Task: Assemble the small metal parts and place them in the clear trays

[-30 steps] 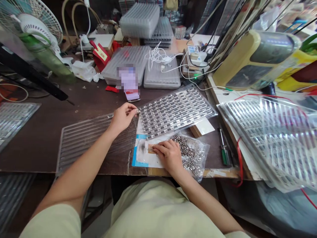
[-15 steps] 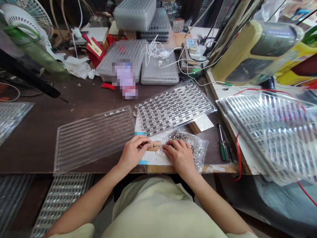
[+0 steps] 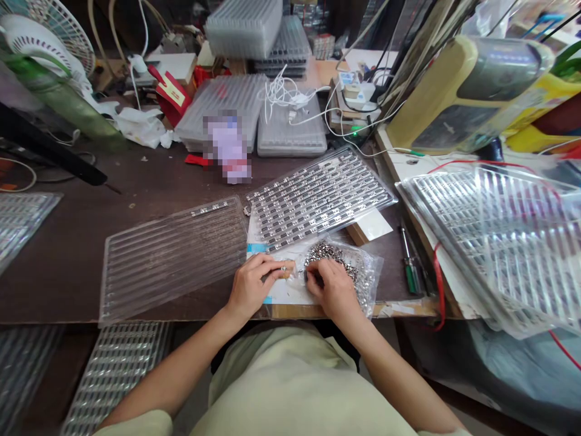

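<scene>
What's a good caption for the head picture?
Left hand at a small brown block, right hand at shiny metal bits.

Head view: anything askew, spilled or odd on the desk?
What looks like a loose metal piece sits at the left corner of the filled tray, outside its neat rows. The white cable lies tangled on clear trays behind.

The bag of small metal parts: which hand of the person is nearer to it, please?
Right. The right hand is at the bag, over its left part; the left hand is apart from it, farther left.
</scene>
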### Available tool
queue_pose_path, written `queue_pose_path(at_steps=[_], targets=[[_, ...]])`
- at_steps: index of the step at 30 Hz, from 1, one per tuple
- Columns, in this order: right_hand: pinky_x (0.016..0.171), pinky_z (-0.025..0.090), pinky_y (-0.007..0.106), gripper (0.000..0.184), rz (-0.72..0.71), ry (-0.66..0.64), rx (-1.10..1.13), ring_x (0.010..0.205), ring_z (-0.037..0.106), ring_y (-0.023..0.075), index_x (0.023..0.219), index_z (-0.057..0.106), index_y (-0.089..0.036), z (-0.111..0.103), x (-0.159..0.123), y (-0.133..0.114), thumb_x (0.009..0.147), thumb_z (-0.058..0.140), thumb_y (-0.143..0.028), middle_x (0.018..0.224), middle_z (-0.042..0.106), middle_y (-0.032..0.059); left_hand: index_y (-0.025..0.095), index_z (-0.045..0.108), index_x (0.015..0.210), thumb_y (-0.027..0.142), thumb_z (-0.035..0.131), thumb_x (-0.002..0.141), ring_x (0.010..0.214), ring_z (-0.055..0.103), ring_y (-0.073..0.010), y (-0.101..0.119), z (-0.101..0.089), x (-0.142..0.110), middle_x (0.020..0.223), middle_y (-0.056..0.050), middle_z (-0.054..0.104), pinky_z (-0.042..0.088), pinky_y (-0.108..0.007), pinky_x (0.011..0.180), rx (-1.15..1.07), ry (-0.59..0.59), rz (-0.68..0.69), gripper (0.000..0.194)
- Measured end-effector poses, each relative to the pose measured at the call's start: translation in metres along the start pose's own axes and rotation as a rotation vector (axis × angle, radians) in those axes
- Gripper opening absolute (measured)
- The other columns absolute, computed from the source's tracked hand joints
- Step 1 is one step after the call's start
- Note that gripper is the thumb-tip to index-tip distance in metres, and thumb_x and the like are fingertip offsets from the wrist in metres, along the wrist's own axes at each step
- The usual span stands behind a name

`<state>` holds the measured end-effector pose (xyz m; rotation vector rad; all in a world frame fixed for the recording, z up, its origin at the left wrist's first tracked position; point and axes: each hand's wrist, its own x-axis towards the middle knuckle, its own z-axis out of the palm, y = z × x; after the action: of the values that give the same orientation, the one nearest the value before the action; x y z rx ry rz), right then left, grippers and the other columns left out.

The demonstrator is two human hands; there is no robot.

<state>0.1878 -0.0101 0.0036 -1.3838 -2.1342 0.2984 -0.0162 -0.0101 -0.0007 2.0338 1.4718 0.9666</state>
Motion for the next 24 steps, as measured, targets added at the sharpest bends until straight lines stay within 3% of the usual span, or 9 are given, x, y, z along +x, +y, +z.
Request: queue_pose_path(at_steps=[3,7,14,18,21,24], targets=[[0.074,0.045,0.031,0.018,0.0,0.001,0.081,0.083,0.055,0.0183,0.096,0.063,-0.02,-0.001,0.001,0.0,0.09,0.046,-0.017,0.088,0.063,0.0065,0.03,0.072,0.099,0.027,0.061,0.086,0.083,0.063,-0.0178,0.0,0.001,0.001,0.087,-0.004,0.067,0.051,-0.03,0.073,0.037,-0.006,0.01,0.018],[0.075,0.047,0.032,0.02,0.018,-0.02,0.136,0.086,0.058,0.0182,0.095,0.067,-0.023,-0.004,0.003,0.001,0.092,0.047,-0.021,0.092,0.064,0.0066,0.029,0.072,0.099,0.029,0.06,0.086,0.082,0.062,-0.0169,0.0,0.002,0.001,0.086,-0.004,0.066,0.051,-0.029,0.073,0.064,-0.016,0.021,0.017],[0.073,0.045,0.03,0.014,0.069,0.021,0.219,0.081,0.057,0.0171,0.089,0.066,-0.02,-0.001,0.013,-0.011,0.09,0.052,-0.022,0.083,0.064,0.0047,0.025,0.071,0.091,0.027,0.06,0.085,0.083,0.063,-0.0175,0.002,-0.001,0.002,0.088,-0.005,0.067,0.051,-0.03,0.076,-0.046,0.033,-0.046,0.012],[0.071,0.038,0.03,0.016,0.033,-0.016,0.093,0.075,0.054,0.0158,0.083,0.07,-0.024,0.013,0.02,-0.021,0.088,0.06,-0.035,0.077,0.065,0.0024,0.024,0.069,0.092,0.029,0.059,0.086,0.086,0.064,-0.0177,0.001,-0.007,0.003,0.092,-0.005,0.066,0.052,-0.029,0.075,-0.123,0.17,-0.115,0.013],[0.072,0.032,0.032,0.02,0.029,-0.014,-0.036,0.076,0.05,0.0163,0.076,0.071,-0.026,0.022,0.023,-0.026,0.084,0.062,-0.043,0.074,0.064,0.0019,0.024,0.069,0.092,0.031,0.059,0.086,0.085,0.064,-0.0179,0.002,-0.009,0.003,0.091,-0.006,0.066,0.052,-0.029,0.074,-0.118,0.17,-0.124,0.014],[0.071,0.029,0.033,0.015,0.012,-0.017,-0.069,0.079,0.047,0.0167,0.084,0.072,-0.031,0.027,0.023,-0.028,0.086,0.061,-0.04,0.078,0.064,0.0016,0.024,0.069,0.091,0.032,0.059,0.085,0.083,0.064,-0.0178,0.002,-0.009,0.003,0.09,-0.006,0.066,0.053,-0.029,0.072,-0.122,0.16,-0.129,0.014]])
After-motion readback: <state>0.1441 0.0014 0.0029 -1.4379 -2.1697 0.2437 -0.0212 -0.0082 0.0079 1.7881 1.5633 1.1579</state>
